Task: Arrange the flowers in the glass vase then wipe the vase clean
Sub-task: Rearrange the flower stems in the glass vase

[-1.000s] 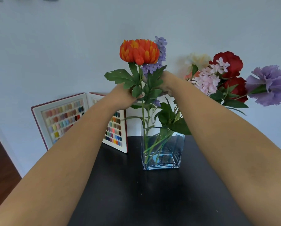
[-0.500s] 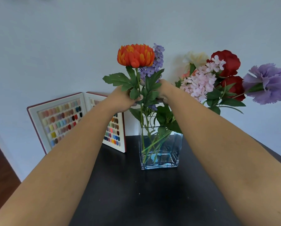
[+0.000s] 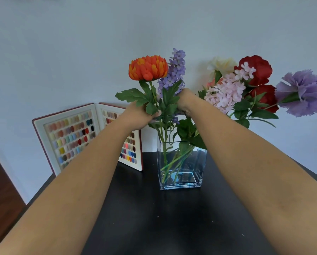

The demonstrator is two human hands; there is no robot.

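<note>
One upright orange flower (image 3: 148, 70), stem vertical

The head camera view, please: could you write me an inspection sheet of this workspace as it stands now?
Surface: dark table, bare in front of the vase.
Job's things: glass vase upright, stems inside; orange flower and purple spike held above it; red, pink and lilac blooms lean right. No wiping cloth seen.
Clutter: open colour-swatch book standing against the wall.
Hands: left hand closed on the orange flower's stem; right hand among the leaves, grip hidden.
Cables: nothing seen.
Surroundings: plain pale wall.
</note>
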